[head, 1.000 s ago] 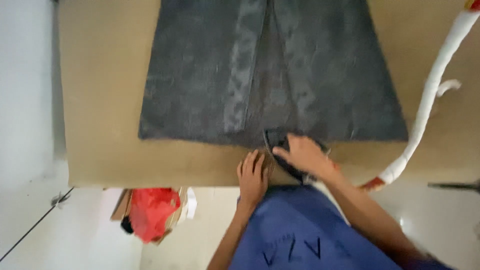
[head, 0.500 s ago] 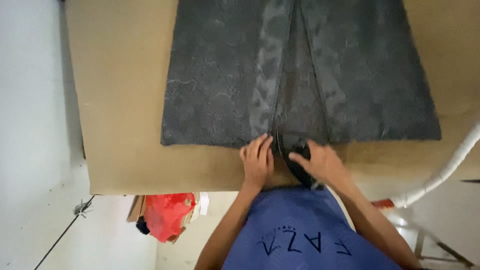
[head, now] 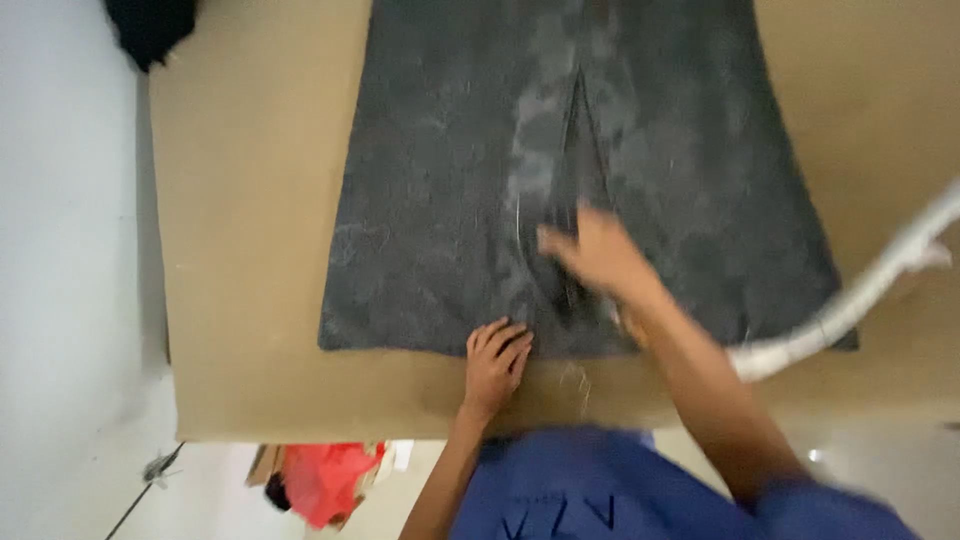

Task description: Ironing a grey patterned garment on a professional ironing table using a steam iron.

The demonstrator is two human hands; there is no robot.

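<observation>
Dark grey garment (head: pixel 440 200) spread flat on desk (head: pixel 250 300). Left hand (head: pixel 495 362) pressed flat, fingers open, on near hem. Right hand (head: pixel 590 250) blurred over centre seam; grip indiscernible.

Soft even daylight, faint shadows, right hand (head: pixel 590 250) motion-blurred

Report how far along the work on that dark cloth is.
Done: the dark patterned cloth lies spread flat on the tan table. In hand: the left hand pins its near hem while the blurred right hand lies over the centre seam. Left: cannot tell.
</observation>
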